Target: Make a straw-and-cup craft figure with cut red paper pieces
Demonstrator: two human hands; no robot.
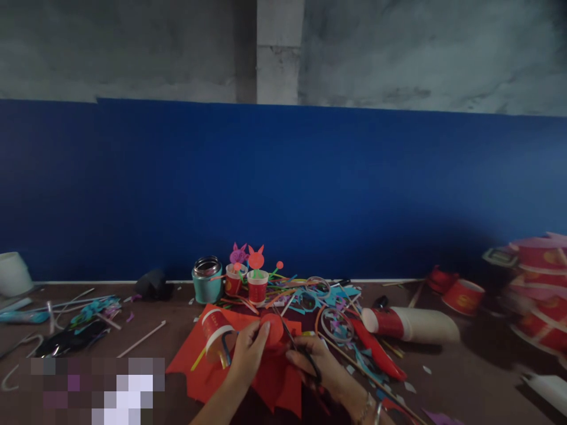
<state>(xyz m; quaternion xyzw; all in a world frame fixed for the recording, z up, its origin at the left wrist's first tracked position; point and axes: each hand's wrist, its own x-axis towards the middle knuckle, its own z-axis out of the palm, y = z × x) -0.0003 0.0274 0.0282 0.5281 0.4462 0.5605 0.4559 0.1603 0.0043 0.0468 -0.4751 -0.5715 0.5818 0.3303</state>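
Observation:
My left hand (pixel 249 351) pinches a round red paper disc (pixel 273 330) between thumb and fingers. Close beside it, my right hand (pixel 316 360) grips dark-handled scissors (pixel 305 355), whose blades reach up along the disc's right edge. I cannot tell whether the blades touch the paper. Below both hands lie red paper sheets (pixel 204 378) with cut edges. Left of my left hand, a red and white paper cup (pixel 217 332) lies tilted on the red paper, with several strips at its mouth. Behind stand small paper cups (pixel 257 288) holding a red eared paper figure (pixel 256 258) and a purple one (pixel 238 255).
A teal metal jar (pixel 208 283) stands behind the red paper. Coloured strips, blue scraps and tape rolls (pixel 336 324) lie to the right, near a stack of paper cups (pixel 411 325). Blurred red items (pixel 540 289) fill the far right. A blue panel (pixel 283 189) rises behind the table.

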